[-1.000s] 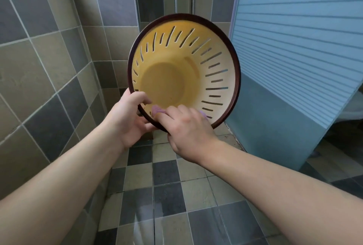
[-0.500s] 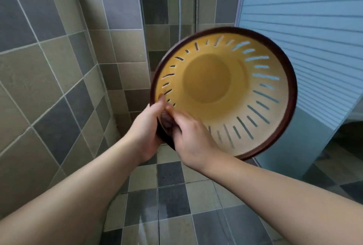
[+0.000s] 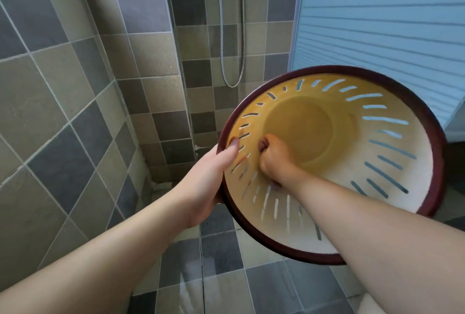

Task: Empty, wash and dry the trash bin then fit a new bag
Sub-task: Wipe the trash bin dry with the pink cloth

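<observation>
The empty bin [image 3: 334, 160] is held up beside the shower hose [image 3: 232, 36]. The left hand [image 3: 208, 182] grips its rim; the right hand [image 3: 274, 160], fingers curled around something small, wipes inside. No bag is fitted yet.

Tiled walls [image 3: 63, 92] in grey and beige squares met at a corner, and the floor [image 3: 226, 286] carried the same checkered tiles (glossy, with pale reflections). A metal shower hose [image 3: 232, 36] hung in a loop against the far wall. To the right stood a pale blue ribbed panel [image 3: 377, 24].
</observation>
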